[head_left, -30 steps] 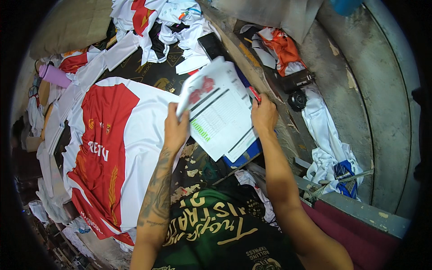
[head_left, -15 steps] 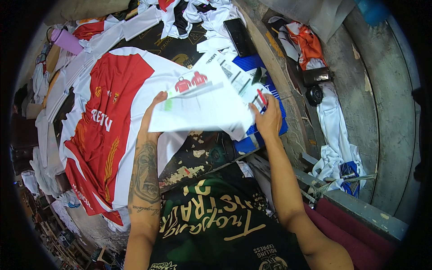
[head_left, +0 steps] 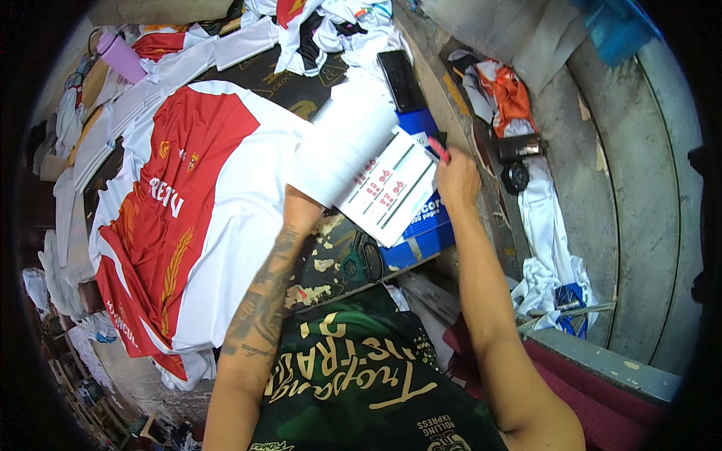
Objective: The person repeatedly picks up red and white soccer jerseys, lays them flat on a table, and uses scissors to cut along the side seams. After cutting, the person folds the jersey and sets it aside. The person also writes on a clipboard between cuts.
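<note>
A black-and-green shirt [head_left: 331, 410] bears cream lettering [head_left: 376, 373], and tattoos [head_left: 259, 301] mark the left forearm [head_left: 252, 327].

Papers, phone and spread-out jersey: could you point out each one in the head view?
Papers [head_left: 378, 183]: head view, on the printed sheet.
Phone [head_left: 401, 81]: head view, middle of its dark face.
Jersey [head_left: 194, 214]: head view, on its red panel.

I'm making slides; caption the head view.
Right hand holds slim red object beside white printed paper sheets over blue book; red-and-white fabric jersey at left.
</note>
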Demonstrator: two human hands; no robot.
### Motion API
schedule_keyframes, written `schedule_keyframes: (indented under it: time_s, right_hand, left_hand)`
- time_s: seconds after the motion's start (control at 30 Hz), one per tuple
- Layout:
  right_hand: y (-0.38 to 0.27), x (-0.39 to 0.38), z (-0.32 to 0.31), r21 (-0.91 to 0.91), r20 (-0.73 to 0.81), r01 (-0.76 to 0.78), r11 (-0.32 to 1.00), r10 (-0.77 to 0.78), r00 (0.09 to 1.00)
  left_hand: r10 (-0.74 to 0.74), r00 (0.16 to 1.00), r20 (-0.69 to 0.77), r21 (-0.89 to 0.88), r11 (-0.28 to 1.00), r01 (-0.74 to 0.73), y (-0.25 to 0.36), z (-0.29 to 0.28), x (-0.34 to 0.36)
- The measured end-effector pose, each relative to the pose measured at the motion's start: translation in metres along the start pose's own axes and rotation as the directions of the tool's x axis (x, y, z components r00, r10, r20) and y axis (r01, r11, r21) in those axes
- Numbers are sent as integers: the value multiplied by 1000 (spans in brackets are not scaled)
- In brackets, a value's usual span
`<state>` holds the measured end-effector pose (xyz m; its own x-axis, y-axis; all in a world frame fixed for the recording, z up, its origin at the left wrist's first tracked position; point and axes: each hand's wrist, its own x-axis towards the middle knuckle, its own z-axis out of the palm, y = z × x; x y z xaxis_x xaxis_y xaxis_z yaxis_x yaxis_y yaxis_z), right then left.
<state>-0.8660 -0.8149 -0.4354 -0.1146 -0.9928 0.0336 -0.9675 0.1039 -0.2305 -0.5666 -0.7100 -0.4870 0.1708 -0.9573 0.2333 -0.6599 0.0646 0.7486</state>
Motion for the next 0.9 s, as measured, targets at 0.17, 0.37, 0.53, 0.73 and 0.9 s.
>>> schedule_keyframes:
  time_s: [0.17,0.37,0.53,0.73,0.9]
  right_hand:
    - [9,-35,-16,197,-64,-67,978,81,995]
    - [-8,-39,-15,541,-144,-16,841,111,983]
    - [-21,-17,5,507,-122,67,860,-6,993]
    - [3,-23,18,599,-73,31,800,16,997]
    - [6,-43,23,374,-52,179,910,-172,984]
  left_hand:
    - [-451,878,162,50,892,449,24,-2,-11]
    - [-293,933,-209,324,880,349,-4,-26,-8]
    - [129,991,31,365,922,-131,-8,-15,7]
    - [-705,681,200,-921,102,376,-31,-13,35]
    - [-720,602,345,-858,18,513,-28,-1,29]
